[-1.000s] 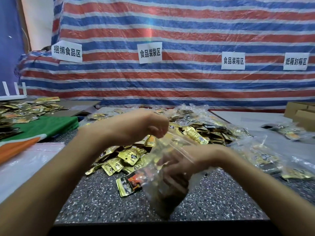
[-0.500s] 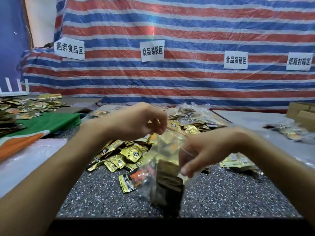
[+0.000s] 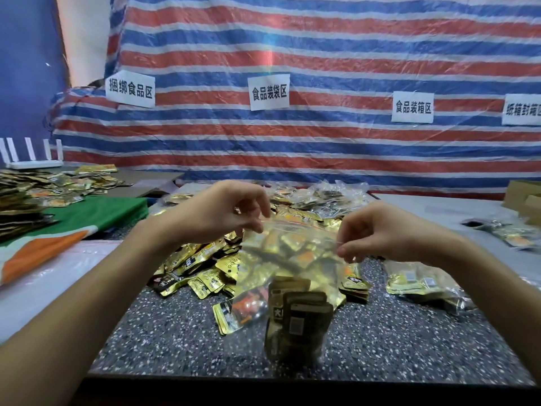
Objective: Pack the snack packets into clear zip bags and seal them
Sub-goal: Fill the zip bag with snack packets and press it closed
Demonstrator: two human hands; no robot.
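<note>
Moved apart, left hand (image 3: pixel 222 215) and right hand (image 3: pixel 383 230) pinch zip bag (image 3: pixel 292 259) over speckled table (image 3: pixel 175 332) before striped tarp (image 3: pixel 322 54).

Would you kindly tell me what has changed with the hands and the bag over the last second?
The right hand rose and slid right, from low on the bag to a pinch at its top right corner, stretching the top edge between both hands. The left hand kept pinching the top left corner; the packet pile on the table stayed put.

The speckled tabletop (image 3: pixel 175 341) bears a heap of gold snack packets (image 3: pixel 205 259) (plus, apparently, a filled bag (image 3: pixel 415 281) rightward).
</note>
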